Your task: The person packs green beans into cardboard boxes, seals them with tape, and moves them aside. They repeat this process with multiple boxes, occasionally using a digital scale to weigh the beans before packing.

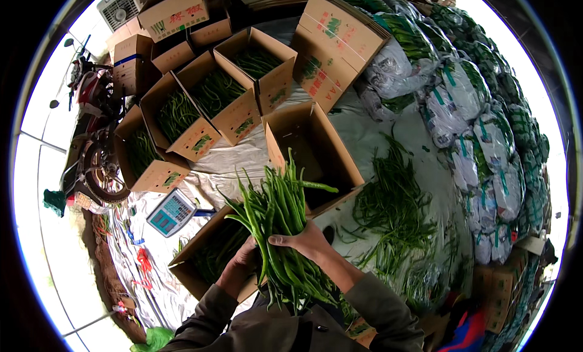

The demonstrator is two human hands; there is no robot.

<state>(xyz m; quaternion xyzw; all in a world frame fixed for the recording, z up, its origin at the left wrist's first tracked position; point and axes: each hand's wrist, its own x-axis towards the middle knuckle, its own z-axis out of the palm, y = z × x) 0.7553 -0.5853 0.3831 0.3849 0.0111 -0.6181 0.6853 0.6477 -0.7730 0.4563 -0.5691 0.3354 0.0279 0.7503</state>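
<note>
Between my two hands is a thick bundle of long green chili peppers [280,209], held upright in front of my body. My left hand [245,253] grips the bundle's left side, its fingers mostly hidden behind the peppers. On the right side my right hand [302,239] is wrapped round it, thumb across the front. Just beyond the bundle stands an open carton [333,148] with a dark inside. Another open carton [195,268], with peppers in its shadowed inside, sits below my left hand.
Several cartons of peppers [209,91] stand at the far left, near a digital scale [172,212] and a motorcycle [97,164]. Loose peppers [395,200] lie heaped on the sheet at right. Stacked flat cartons [334,45] and bagged peppers [486,152] stand beyond.
</note>
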